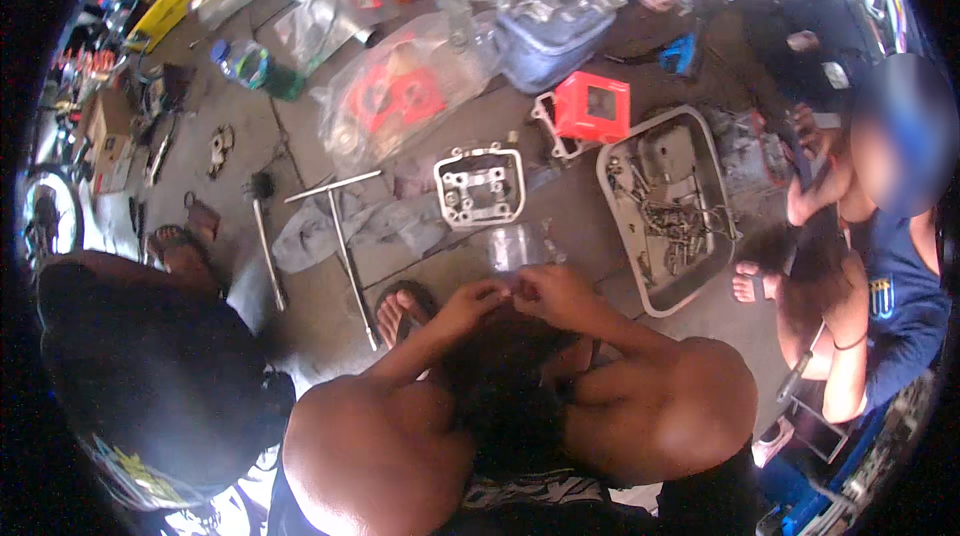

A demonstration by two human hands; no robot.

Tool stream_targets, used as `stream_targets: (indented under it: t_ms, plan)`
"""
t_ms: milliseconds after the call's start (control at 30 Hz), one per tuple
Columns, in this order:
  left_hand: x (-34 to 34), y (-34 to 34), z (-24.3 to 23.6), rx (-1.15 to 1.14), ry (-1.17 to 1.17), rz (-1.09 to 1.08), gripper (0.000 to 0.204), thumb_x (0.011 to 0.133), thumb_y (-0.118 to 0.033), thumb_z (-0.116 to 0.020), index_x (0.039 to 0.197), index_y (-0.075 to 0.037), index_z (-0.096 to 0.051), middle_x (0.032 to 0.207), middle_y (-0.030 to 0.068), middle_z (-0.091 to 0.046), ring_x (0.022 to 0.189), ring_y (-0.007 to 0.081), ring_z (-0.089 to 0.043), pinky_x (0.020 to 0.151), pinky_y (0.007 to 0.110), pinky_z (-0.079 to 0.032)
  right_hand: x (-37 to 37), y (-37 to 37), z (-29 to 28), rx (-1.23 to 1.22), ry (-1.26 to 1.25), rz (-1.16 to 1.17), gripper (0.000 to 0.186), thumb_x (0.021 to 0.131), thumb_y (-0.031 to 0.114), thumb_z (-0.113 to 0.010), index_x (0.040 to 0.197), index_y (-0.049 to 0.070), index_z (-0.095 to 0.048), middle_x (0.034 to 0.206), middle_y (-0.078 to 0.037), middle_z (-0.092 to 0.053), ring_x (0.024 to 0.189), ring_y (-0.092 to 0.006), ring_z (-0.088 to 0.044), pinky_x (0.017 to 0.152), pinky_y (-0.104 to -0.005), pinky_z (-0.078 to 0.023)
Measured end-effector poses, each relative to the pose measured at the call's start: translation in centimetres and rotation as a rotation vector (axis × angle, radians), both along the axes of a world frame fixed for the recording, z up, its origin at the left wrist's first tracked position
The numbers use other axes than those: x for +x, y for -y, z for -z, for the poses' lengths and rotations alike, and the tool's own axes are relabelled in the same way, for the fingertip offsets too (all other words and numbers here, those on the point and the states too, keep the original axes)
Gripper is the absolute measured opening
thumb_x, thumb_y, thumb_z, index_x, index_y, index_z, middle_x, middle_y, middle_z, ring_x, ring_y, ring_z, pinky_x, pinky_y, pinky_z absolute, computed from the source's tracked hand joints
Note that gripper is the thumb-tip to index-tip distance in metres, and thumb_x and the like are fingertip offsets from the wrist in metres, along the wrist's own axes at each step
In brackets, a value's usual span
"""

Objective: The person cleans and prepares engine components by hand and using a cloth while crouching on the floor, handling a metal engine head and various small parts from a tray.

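Observation:
My left hand (478, 303) and my right hand (552, 296) meet in front of my knees, fingers pinched together. Whatever lies between the fingertips is too small to make out. Just beyond them is a piece of clear plastic (512, 248), perhaps a bag; I cannot tell whether my fingers hold it. Farther off, a silver engine cylinder head cover (480, 220) rests on the floor with its inside facing up. A T-handle wrench (345, 261) lies left of my hands, by a grey rag (400, 236).
To the right stands a metal tray (650, 294) of bolts and small parts, with a red box (603, 108) behind it. A co-worker (900, 266) crouches at the far right; another person (150, 376) is close on my left. A bottle (262, 73) and plastic-wrapped parts (395, 96) lie beyond.

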State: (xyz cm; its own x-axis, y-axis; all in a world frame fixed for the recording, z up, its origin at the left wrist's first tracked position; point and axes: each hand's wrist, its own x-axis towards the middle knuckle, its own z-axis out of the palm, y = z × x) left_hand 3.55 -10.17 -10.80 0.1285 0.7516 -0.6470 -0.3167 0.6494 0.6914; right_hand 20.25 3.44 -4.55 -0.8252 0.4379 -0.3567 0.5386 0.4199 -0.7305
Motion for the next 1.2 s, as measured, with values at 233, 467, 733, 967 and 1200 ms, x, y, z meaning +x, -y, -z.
stream_targets:
  t_ms: [233,467,733,967,1200]
  plan:
    - [-0.5,-0.2,-0.6,-0.137,0.078,0.026,0.031,0.098,-0.034,-0.063,0.109,-0.005,-0.067,0.083,-0.0036,-0.059,0.072,0.0075,-0.049,0.064,0.024,-0.039,0.8,-0.3,1.6,-0.018,-0.131,0.035,0.020,0.085,0.021,-0.072,0.099,0.008,-0.070,0.086,-0.011,-0.068,0.075,-0.0282,-0.066,0.068,-0.0408,-0.054]
    - [-0.3,0.2,-0.9,-0.262,0.144,-0.205,0.029,0.099,-0.029,-0.063,0.117,-0.006,-0.064,0.087,-0.0016,-0.058,0.074,0.0091,-0.053,0.066,0.025,-0.043,0.4,-7.6,-0.8,0.134,-0.143,0.163,0.019,0.088,0.017,-0.071,0.101,0.003,-0.070,0.087,-0.012,-0.065,0.077,-0.0259,-0.065,0.073,-0.0356,-0.053]
    - [-1.7,1.4,-0.4,-0.339,-0.005,-0.192,0.024,0.101,-0.028,-0.060,0.109,-0.005,-0.061,0.085,-0.0008,-0.057,0.073,0.0098,-0.054,0.065,0.025,-0.046,0.7,-10.2,1.8,0.143,-0.349,0.362,0.019,0.093,0.013,-0.066,0.110,0.007,-0.070,0.090,-0.010,-0.062,0.077,-0.0234,-0.064,0.070,-0.0347,-0.051]
    - [-1.7,0.8,-0.5,-0.401,-0.132,-0.092,0.021,0.103,-0.026,-0.054,0.098,-0.006,-0.059,0.077,-0.0024,-0.053,0.065,0.0092,-0.051,0.057,0.026,-0.042,0.4,-9.7,3.3,0.033,-0.290,0.241,0.024,0.094,0.014,-0.064,0.117,0.011,-0.070,0.086,-0.011,-0.060,0.076,-0.0275,-0.063,0.071,-0.0383,-0.052]
    - [-2.1,0.2,-0.9,-0.400,-0.116,-0.075,0.025,0.103,-0.028,-0.055,0.104,-0.004,-0.062,0.074,-0.0024,-0.054,0.066,0.0083,-0.052,0.059,0.025,-0.043,-0.6,-8.7,4.6,0.308,-0.347,0.087,0.020,0.091,0.015,-0.067,0.110,0.012,-0.072,0.088,-0.008,-0.066,0.076,-0.0296,-0.065,0.072,-0.0412,-0.055]
